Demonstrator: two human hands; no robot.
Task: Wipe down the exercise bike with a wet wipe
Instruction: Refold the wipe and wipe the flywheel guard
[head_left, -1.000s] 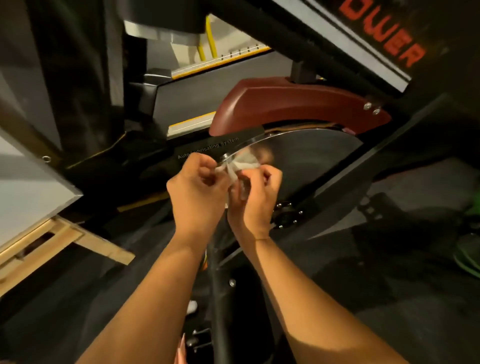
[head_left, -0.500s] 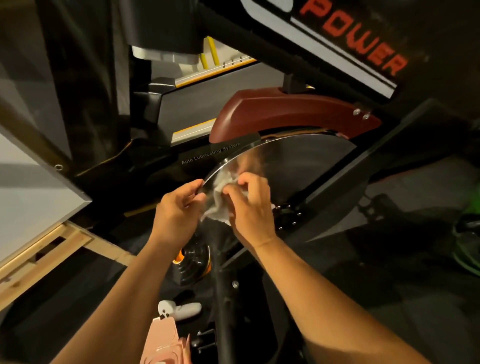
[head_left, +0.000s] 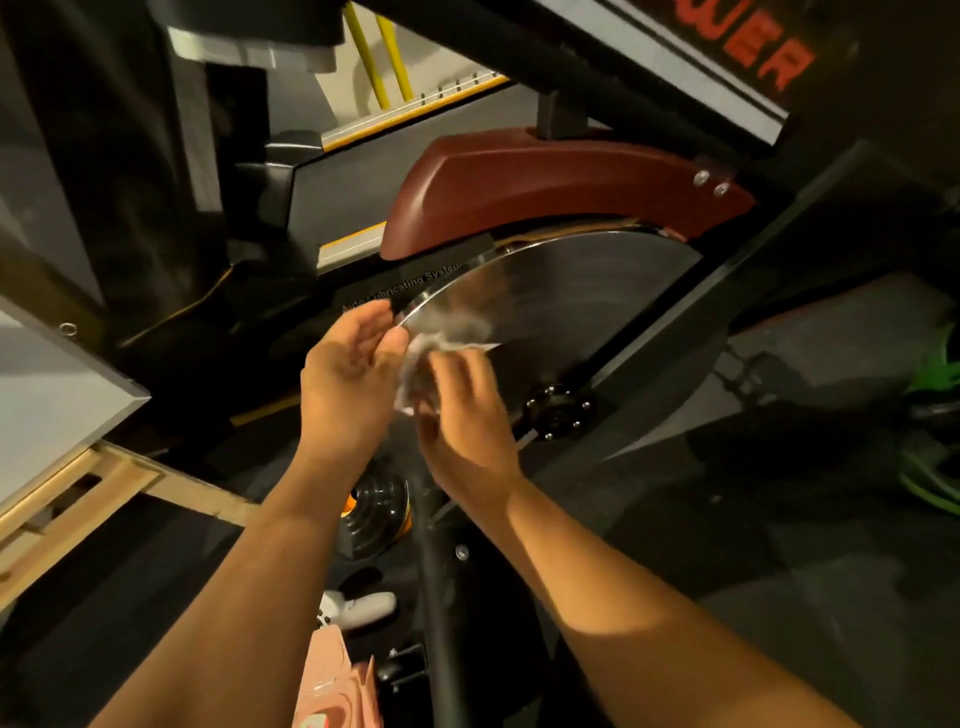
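Right hand (head_left: 462, 410): fingers curled, pinching the crumpled white wet wipe (head_left: 418, 364). The fingertips are motion-blurred, so I cannot tell which fingers do the pinching.

Left hand (head_left: 353, 364): palm turned toward the wipe, fingers loosely extended and not curled round anything. Its thumb side touches the wipe's left edge. The fingertips sit just beside the flywheel's rim.

The wipe is bunched between the two hands, at the lower left edge of the flywheel (head_left: 582, 291). Whether it touches the metal, I cannot tell. A hazy reflection of wipe and hands shows on the polished disc just above them.

The flywheel is a shiny steel disc. Its hub (head_left: 558, 413), with a ring of bolts, lies to the right of the right hand. A dark red guard (head_left: 545, 182) arches over the top of the disc, with two screws at its right end. A black strip with pale lettering (head_left: 410, 286) runs under the guard's left end, above the left hand.

Between the forearms, a black frame tube (head_left: 447, 623) runs down. To its left are a black and orange round part (head_left: 374, 514), a small white object (head_left: 358, 608) and a pink pack (head_left: 332, 686) at the bottom edge.

Far left is a wooden frame (head_left: 104, 483). Far right is something green (head_left: 935, 374), blurred. Red lettering (head_left: 763, 57) is at the upper right.
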